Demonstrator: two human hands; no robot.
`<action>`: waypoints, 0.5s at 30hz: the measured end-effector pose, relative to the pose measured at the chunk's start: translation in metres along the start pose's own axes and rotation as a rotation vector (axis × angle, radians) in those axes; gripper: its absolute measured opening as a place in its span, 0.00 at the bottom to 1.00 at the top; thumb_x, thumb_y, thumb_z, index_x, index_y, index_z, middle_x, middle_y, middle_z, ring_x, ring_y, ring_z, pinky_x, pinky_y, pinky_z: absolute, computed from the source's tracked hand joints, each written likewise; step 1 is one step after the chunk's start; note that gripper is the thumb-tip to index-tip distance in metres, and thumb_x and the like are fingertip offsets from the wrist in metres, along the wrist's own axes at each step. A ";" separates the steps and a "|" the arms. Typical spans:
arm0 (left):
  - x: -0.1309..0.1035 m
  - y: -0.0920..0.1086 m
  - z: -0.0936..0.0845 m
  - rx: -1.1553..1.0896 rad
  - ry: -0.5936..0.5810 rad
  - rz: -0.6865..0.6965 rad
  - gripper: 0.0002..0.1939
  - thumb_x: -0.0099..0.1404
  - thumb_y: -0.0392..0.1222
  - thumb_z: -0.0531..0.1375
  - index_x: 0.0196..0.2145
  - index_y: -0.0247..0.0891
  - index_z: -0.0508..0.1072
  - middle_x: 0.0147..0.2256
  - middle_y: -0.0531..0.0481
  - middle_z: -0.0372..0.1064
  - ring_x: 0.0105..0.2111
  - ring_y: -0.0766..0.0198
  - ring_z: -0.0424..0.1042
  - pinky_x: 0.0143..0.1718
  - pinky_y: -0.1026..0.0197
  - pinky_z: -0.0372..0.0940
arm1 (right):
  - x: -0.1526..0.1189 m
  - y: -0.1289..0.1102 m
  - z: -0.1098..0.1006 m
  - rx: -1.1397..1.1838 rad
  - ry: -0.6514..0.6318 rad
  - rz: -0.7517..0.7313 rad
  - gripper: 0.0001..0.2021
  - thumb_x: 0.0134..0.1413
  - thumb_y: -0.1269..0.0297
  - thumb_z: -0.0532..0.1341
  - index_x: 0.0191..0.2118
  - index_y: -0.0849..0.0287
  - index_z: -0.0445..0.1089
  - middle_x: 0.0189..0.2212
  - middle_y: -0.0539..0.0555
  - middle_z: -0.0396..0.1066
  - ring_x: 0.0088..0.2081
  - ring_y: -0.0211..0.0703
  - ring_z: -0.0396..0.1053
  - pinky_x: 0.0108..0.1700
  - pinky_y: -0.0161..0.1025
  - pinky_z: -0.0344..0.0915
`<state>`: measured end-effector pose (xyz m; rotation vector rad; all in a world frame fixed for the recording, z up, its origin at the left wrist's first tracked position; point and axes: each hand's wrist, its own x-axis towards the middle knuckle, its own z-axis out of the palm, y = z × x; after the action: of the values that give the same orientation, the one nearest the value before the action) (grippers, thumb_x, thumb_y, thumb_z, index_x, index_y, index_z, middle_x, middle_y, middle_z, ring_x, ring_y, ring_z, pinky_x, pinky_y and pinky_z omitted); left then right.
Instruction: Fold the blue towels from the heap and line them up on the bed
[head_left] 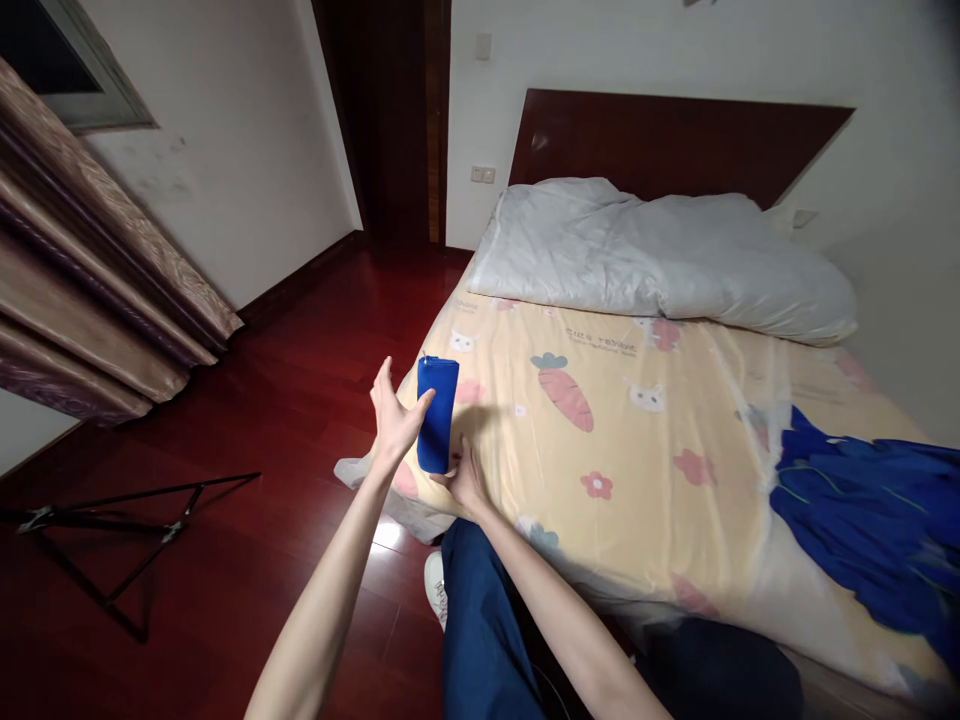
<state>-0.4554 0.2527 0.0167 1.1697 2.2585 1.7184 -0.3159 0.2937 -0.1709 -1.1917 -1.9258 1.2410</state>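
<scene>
A slim blue zippered pencil case (436,415) is held upright over the near left corner of the bed, its zip along the top. My right hand (468,482) grips its lower right corner between thumb and fingers. On the other side, my left hand (397,415) has its thumb at the case's left edge. The fingers of that hand are spread and point upward, away from the case. Whether the left thumb presses on the case or only overlaps it in view, I cannot tell.
A bed with a yellow patterned sheet (645,480) lies ahead and right. A white folded quilt (660,250) rests by the dark headboard (675,140). Blue clothing (862,510) is heaped at right. A black tripod (120,520) stands on the red floor at left, near curtains (97,290).
</scene>
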 end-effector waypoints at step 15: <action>-0.098 -0.119 0.064 0.699 -0.792 0.623 0.24 0.61 0.28 0.50 0.51 0.35 0.77 0.57 0.38 0.70 0.63 0.45 0.63 0.62 0.43 0.59 | -0.230 0.112 -0.218 0.055 0.262 0.100 0.23 0.60 0.58 0.62 0.61 0.53 0.66 0.55 0.61 0.73 0.47 0.49 0.76 0.46 0.47 0.77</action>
<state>-0.4170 0.2348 -0.1450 2.3235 2.0552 0.2661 0.0067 0.2003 -0.1772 -1.3625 -1.6491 1.1177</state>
